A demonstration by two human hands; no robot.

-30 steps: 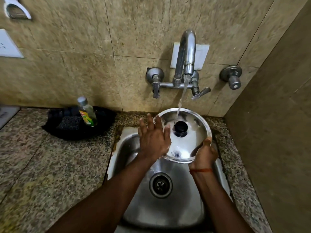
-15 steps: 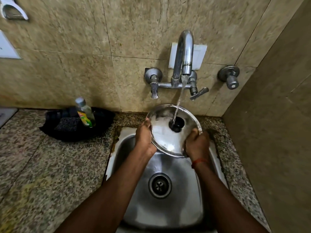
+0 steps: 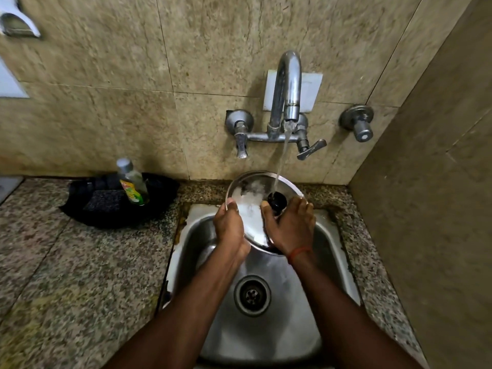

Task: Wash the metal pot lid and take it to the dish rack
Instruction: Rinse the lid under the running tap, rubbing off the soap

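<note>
Fingers of left hand and right hand clasp the metal pot lid between them.

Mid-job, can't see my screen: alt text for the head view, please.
A left hand and right hand hold a metal pot lid tilted under the running tap above a steel sink, water landing by its black knob. A bottle stands in a black tray on the counter, left.
</note>
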